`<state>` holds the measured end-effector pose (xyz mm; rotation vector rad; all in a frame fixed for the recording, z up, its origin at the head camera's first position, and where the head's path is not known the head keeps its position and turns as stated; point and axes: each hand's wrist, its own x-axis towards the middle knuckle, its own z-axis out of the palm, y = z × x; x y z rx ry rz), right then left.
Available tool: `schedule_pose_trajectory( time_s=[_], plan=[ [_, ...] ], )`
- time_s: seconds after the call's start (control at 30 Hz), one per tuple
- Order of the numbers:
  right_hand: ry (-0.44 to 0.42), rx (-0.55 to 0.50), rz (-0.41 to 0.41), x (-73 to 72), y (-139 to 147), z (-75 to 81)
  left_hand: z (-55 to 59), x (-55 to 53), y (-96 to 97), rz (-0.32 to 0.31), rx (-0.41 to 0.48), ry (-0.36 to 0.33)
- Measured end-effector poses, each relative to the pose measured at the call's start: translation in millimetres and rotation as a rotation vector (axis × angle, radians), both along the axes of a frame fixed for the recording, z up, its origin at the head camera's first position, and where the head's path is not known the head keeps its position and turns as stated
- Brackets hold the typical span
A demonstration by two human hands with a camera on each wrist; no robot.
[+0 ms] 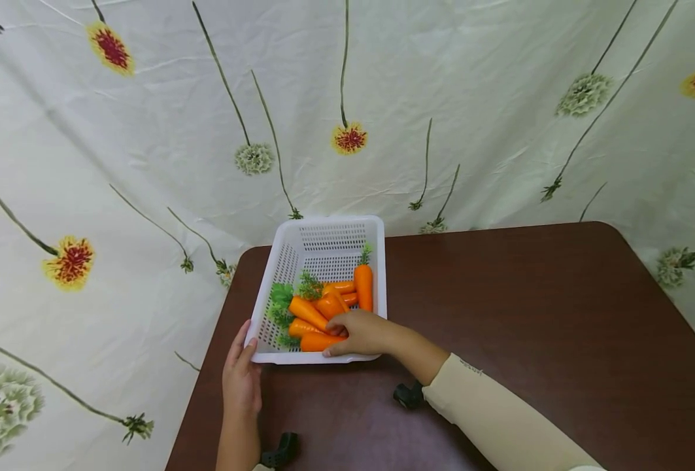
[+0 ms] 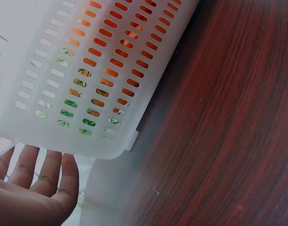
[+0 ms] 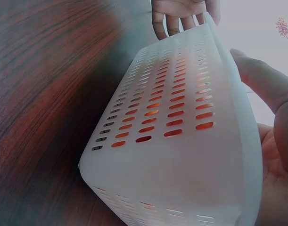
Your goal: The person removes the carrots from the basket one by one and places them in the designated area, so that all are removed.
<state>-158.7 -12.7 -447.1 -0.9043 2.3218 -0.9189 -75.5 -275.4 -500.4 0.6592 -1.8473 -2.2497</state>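
A white perforated plastic basket (image 1: 379,261) stands on the table, holding several orange carrots (image 1: 363,288) with green tops on its near side. At the front left corner my left hand (image 1: 241,376) grips the rim, thumb on top and fingers against the outside; the left wrist view shows these fingers (image 2: 47,169) at the wall. My right hand (image 1: 361,332) reaches over the front right rim into the basket. Its thumb and fingers lie on either side of the front carrot (image 1: 318,342), pinching it. In the right wrist view, the thumb (image 3: 261,77) shows above the rim and the fingertips are hidden.
Dark brown wooden table surface (image 1: 500,314) extends to the right of the basket and in front of it. A pale cloth with printed flowers (image 1: 488,98) hangs behind the table and along its left. Black straps (image 1: 408,394) sit at both wrists.
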Motion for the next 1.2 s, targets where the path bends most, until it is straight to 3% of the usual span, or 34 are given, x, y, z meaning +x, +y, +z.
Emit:
schedule_pose_trajectory(
  time_s=[0.5, 0.8, 1.2],
  plan=[
    [-0.019, -0.103, 0.003, -2.2, 5.1, -1.4, -2.1, 0.0, -1.7, 0.001, -0.016, 0.030],
    [-0.019, -0.119, 0.002, -2.0, 7.0, -0.7, -2.0, 0.7, -1.5, 0.000, -0.009, 0.006],
    [-0.140, -0.224, -0.054, -5.3, 8.6, -3.8, -3.7, 0.5, -2.8, -0.010, -0.017, 0.012]
  ],
)
